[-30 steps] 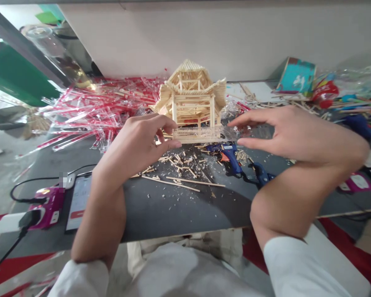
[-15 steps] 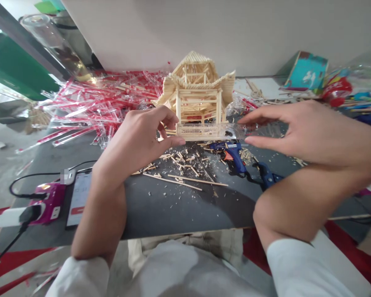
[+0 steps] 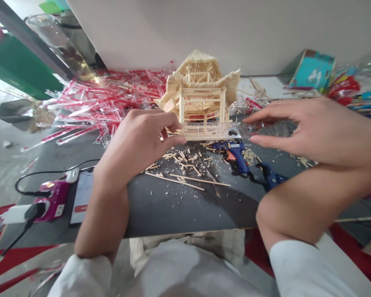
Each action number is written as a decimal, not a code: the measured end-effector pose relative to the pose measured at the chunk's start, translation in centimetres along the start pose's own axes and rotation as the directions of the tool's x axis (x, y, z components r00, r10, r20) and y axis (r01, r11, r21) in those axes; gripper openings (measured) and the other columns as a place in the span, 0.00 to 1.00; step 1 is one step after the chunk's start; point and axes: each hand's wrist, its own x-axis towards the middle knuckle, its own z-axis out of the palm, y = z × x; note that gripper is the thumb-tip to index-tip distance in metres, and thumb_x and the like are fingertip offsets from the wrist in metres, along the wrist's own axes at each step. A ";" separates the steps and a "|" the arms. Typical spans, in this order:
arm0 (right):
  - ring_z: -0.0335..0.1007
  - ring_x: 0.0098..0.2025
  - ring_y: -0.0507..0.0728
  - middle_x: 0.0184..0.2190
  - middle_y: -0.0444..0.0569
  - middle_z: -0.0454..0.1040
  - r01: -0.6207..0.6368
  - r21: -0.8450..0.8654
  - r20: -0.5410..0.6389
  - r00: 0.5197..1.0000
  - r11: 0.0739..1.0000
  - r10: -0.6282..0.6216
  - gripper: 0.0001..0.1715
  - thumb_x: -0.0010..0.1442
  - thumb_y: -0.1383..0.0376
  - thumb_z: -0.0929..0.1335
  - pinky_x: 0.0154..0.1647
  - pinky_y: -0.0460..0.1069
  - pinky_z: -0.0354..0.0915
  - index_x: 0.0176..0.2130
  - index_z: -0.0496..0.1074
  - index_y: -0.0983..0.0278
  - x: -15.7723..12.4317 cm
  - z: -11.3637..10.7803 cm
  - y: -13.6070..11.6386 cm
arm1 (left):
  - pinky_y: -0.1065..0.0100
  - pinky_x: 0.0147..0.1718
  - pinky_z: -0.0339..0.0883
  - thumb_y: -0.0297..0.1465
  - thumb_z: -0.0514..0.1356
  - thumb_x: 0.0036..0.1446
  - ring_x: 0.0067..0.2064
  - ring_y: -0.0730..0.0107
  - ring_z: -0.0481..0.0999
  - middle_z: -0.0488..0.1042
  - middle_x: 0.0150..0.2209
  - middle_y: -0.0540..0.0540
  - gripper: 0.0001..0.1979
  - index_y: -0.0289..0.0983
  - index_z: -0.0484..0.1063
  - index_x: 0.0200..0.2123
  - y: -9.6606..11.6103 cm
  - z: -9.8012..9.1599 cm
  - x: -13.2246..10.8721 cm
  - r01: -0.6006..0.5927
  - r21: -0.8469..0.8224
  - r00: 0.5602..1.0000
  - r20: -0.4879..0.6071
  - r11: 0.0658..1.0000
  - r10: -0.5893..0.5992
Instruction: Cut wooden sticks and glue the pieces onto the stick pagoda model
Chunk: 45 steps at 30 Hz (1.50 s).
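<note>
A small railing panel (image 3: 205,131) made of thin wooden sticks is held level above the dark table (image 3: 173,206), in front of a stick-built pavilion model (image 3: 200,93). My left hand (image 3: 142,140) pinches the panel's left end between thumb and fingers. My right hand (image 3: 309,130) pinches its right end, where clear film or glue strands (image 3: 238,133) cling. A blue glue gun (image 3: 236,154) lies on the table just below the panel.
Loose sticks and wood chips (image 3: 185,171) litter the table's middle. A heap of red and clear wrappers (image 3: 108,103) lies at back left. A phone (image 3: 82,197) and a purple device (image 3: 51,202) with cables sit at left. Colourful packets (image 3: 343,86) crowd the back right.
The view has shifted slightly, so the model and hands sit a little further right in the picture. Both hands keep the same pinch on the railing panel.
</note>
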 end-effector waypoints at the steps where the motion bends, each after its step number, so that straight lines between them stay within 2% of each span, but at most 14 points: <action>1: 0.80 0.53 0.73 0.52 0.46 0.84 0.013 0.003 -0.005 1.000 1.000 -0.013 0.27 0.60 0.39 0.69 0.51 0.69 0.75 0.50 0.82 0.50 0.0 0.0 0.1 | 0.64 0.38 0.70 0.43 0.68 0.64 0.33 0.67 0.79 0.81 0.31 0.49 0.11 0.42 0.82 0.39 0.0 0.0 -0.1 -0.007 0.011 1.000 -0.003 1.000 0.007; 8: 0.82 0.46 0.69 0.47 0.50 0.84 0.140 0.038 -0.053 0.989 0.989 -0.138 0.26 0.64 0.40 0.71 0.47 0.62 0.75 0.50 0.83 0.53 -0.1 0.1 0.6 | 0.64 0.37 0.65 0.41 0.68 0.65 0.32 0.69 0.77 0.81 0.30 0.51 0.09 0.43 0.84 0.38 0.1 0.0 -0.1 -0.061 0.005 0.998 -0.020 0.998 0.061; 13: 0.82 0.43 0.68 0.45 0.50 0.85 0.185 0.105 -0.098 0.980 0.977 -0.175 0.24 0.63 0.41 0.73 0.44 0.60 0.76 0.49 0.84 0.52 0.0 0.4 0.9 | 0.65 0.36 0.64 0.40 0.69 0.65 0.31 0.71 0.76 0.81 0.31 0.51 0.09 0.42 0.84 0.38 0.1 0.0 -0.1 -0.087 -0.009 0.996 -0.030 0.996 0.087; 19: 0.82 0.45 0.69 0.45 0.50 0.84 0.174 0.110 -0.093 0.982 0.979 -0.164 0.25 0.62 0.41 0.74 0.46 0.61 0.77 0.49 0.84 0.52 -0.1 0.4 0.9 | 0.63 0.38 0.65 0.41 0.68 0.66 0.32 0.67 0.78 0.82 0.31 0.51 0.08 0.45 0.84 0.37 0.2 0.0 -0.1 -0.030 -0.036 1.000 -0.006 0.999 0.030; 27: 0.82 0.43 0.68 0.42 0.48 0.85 0.213 0.122 -0.130 0.972 0.969 -0.197 0.22 0.62 0.42 0.74 0.44 0.60 0.78 0.49 0.84 0.50 0.0 0.4 0.9 | 0.64 0.35 0.65 0.44 0.66 0.67 0.29 0.69 0.76 0.82 0.31 0.51 0.12 0.44 0.83 0.38 0.1 0.0 -0.2 -0.059 0.040 0.998 -0.017 0.997 0.059; 30: 0.83 0.44 0.69 0.43 0.48 0.85 0.185 0.122 -0.106 0.979 0.975 -0.172 0.22 0.62 0.43 0.74 0.46 0.61 0.78 0.49 0.84 0.50 -0.1 0.3 0.8 | 0.64 0.35 0.65 0.45 0.65 0.67 0.30 0.69 0.76 0.83 0.32 0.51 0.12 0.44 0.83 0.39 0.1 0.0 -0.2 -0.052 0.059 0.999 0.006 0.997 0.051; 37: 0.83 0.47 0.71 0.48 0.47 0.85 0.143 0.044 -0.080 0.987 0.989 -0.139 0.21 0.63 0.45 0.73 0.45 0.66 0.79 0.49 0.83 0.51 -0.2 0.2 0.6 | 0.63 0.36 0.63 0.45 0.66 0.66 0.31 0.67 0.76 0.82 0.32 0.50 0.12 0.44 0.84 0.39 0.0 0.2 -0.1 -0.045 0.039 0.999 0.001 0.998 0.045; 42: 0.84 0.42 0.68 0.46 0.46 0.86 0.183 0.023 -0.099 0.979 0.983 -0.180 0.23 0.62 0.42 0.72 0.41 0.64 0.78 0.48 0.83 0.53 0.0 0.2 0.8 | 0.64 0.35 0.62 0.44 0.67 0.65 0.29 0.68 0.75 0.82 0.31 0.50 0.11 0.45 0.84 0.38 -0.1 0.2 -0.1 -0.046 0.026 0.999 -0.006 0.999 0.046; 45: 0.84 0.43 0.69 0.46 0.48 0.86 0.169 0.012 -0.070 0.983 0.986 -0.167 0.24 0.63 0.44 0.72 0.43 0.63 0.77 0.49 0.83 0.54 0.0 0.1 0.9 | 0.64 0.35 0.63 0.44 0.66 0.65 0.29 0.69 0.75 0.82 0.30 0.51 0.10 0.45 0.84 0.38 -0.1 0.2 -0.1 -0.049 0.029 0.999 -0.015 0.998 0.049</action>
